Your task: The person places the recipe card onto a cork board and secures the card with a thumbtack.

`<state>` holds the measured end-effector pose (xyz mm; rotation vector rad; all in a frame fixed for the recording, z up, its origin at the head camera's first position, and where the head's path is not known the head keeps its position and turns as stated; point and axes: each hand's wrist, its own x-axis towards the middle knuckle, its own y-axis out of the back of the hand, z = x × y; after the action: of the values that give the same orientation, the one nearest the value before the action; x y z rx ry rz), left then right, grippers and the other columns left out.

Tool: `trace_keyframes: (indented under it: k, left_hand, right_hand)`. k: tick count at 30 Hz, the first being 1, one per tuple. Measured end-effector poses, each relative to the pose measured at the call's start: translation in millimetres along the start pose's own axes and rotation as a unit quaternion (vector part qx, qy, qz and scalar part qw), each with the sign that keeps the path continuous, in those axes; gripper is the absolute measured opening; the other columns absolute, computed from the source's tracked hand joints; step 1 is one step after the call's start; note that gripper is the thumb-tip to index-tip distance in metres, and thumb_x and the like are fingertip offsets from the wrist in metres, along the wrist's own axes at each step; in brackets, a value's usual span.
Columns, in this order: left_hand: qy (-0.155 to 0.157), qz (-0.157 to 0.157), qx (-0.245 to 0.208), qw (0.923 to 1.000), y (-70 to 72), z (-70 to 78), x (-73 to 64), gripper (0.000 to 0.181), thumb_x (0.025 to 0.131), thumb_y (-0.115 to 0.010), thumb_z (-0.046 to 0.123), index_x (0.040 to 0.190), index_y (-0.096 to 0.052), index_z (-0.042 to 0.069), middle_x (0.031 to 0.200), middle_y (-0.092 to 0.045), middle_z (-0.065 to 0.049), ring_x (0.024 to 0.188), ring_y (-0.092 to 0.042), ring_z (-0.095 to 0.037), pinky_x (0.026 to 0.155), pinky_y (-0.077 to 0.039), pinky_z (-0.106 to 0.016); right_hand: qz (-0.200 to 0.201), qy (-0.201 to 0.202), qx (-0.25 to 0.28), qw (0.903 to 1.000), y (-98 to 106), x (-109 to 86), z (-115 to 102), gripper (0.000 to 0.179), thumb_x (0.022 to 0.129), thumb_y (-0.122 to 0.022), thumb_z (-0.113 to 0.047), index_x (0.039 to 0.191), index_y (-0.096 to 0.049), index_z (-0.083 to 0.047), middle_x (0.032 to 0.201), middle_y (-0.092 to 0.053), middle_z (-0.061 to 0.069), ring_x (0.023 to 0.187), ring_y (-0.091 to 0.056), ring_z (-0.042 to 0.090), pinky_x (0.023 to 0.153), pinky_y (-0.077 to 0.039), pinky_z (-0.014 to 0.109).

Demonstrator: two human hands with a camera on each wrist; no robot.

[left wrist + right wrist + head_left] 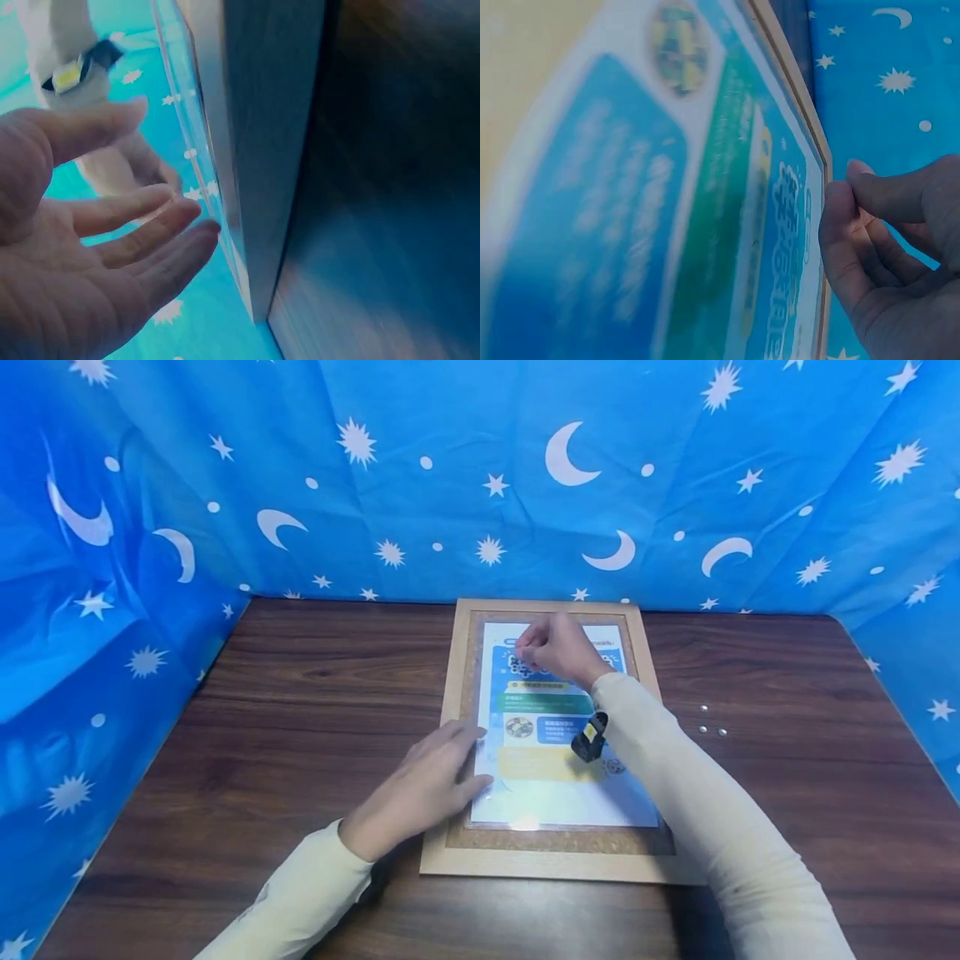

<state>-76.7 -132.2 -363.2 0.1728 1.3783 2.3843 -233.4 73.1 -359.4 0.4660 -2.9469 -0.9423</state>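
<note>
A cork board (pixel 551 841) in a pale wooden frame (pixel 555 864) lies on the table. On it is a printed poster (pixel 555 802), glossy and partly under a clear cover. My left hand (pixel 427 781) rests across the frame's left side, thumb and fingers spread, fingertips at the poster's left edge. Over the poster's top heading is my right hand (pixel 561 647). In the right wrist view its thumb (pixel 889 193) and index finger (pixel 840 232) meet at the tips; I cannot tell whether something small is between them.
Several small silvery round pieces (pixel 702 728) lie on the dark wooden table (pixel 322 693), right of the board. A blue curtain (pixel 465 443) with moons and stars hangs behind and at the sides. A black wrist camera (pixel 590 739) hangs from the right forearm.
</note>
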Motion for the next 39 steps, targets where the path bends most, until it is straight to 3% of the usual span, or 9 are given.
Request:
trace_keyframes:
  k: [6, 9, 19, 25, 39]
  left_hand:
    - [-0.07, -0.089, 0.056, 0.9921, -10.1, 5.4, 8.3, 0.086, 0.094, -0.07, 0.046, 0.156, -0.033, -0.001, 0.165, -0.023, -0.018, 0.153, -0.016, -0.037, 0.123, -0.017, -0.048]
    - [-0.095, -0.108, 0.085, 0.9859, -13.2, 4.6, 9.1, 0.091, 0.094, -0.068, 0.051, 0.157, -0.028, -0.002, 0.166, -0.017, -0.019, 0.153, -0.009, -0.039, 0.124, -0.015, -0.048]
    - [-0.114, -0.116, 0.104, 0.9813, -15.3, 2.3, 9.1, 0.091, 0.096, -0.064, 0.052, 0.157, -0.028, -0.005, 0.165, -0.015, -0.024, 0.153, -0.009, -0.041, 0.124, -0.014, -0.047]
    - [-0.116, -0.117, 0.115, 0.9797, -15.3, 1.7, 9.2, 0.092, 0.096, -0.063, 0.054, 0.157, -0.027, -0.004, 0.166, -0.014, -0.023, 0.153, -0.009, -0.041, 0.124, -0.013, -0.047]
    - [-0.109, -0.125, 0.113, 0.9797, -15.0, 4.0, 9.2, 0.091, 0.096, -0.063, 0.053, 0.157, -0.027, -0.004, 0.166, -0.013, -0.023, 0.153, -0.008, -0.039, 0.124, -0.013, -0.046]
  right_hand:
    - [-0.01, -0.045, 0.068, 0.9966, -7, 22.1, -5, 0.013, 0.099, -0.068, -0.012, 0.102, -0.076, -0.002, 0.096, -0.072, 0.012, 0.083, -0.069, 0.022, 0.08, -0.058, 0.033]
    - [-0.014, -0.064, 0.09, 0.9938, -13, 30.7, -5, 0.016, 0.099, -0.067, -0.012, 0.107, -0.075, -0.001, 0.1, -0.072, 0.013, 0.085, -0.069, 0.022, 0.081, -0.059, 0.031]
    - [-0.003, -0.084, 0.133, 0.9876, -25, 48.9, -2, 0.012, 0.098, -0.065, -0.004, 0.102, -0.073, 0.005, 0.095, -0.07, 0.015, 0.075, -0.068, 0.018, 0.071, -0.06, 0.026]
    - [-0.015, -0.089, 0.124, 0.9882, -24, 54.8, -6, 0.013, 0.096, -0.067, -0.002, 0.101, -0.074, 0.007, 0.085, -0.07, 0.014, 0.071, -0.066, 0.018, 0.069, -0.059, 0.026]
    - [-0.047, -0.104, 0.098, 0.9887, -19, 60.6, -13, 0.01, 0.096, -0.064, -0.001, 0.1, -0.07, 0.006, 0.082, -0.068, 0.014, 0.068, -0.064, 0.018, 0.066, -0.058, 0.027]
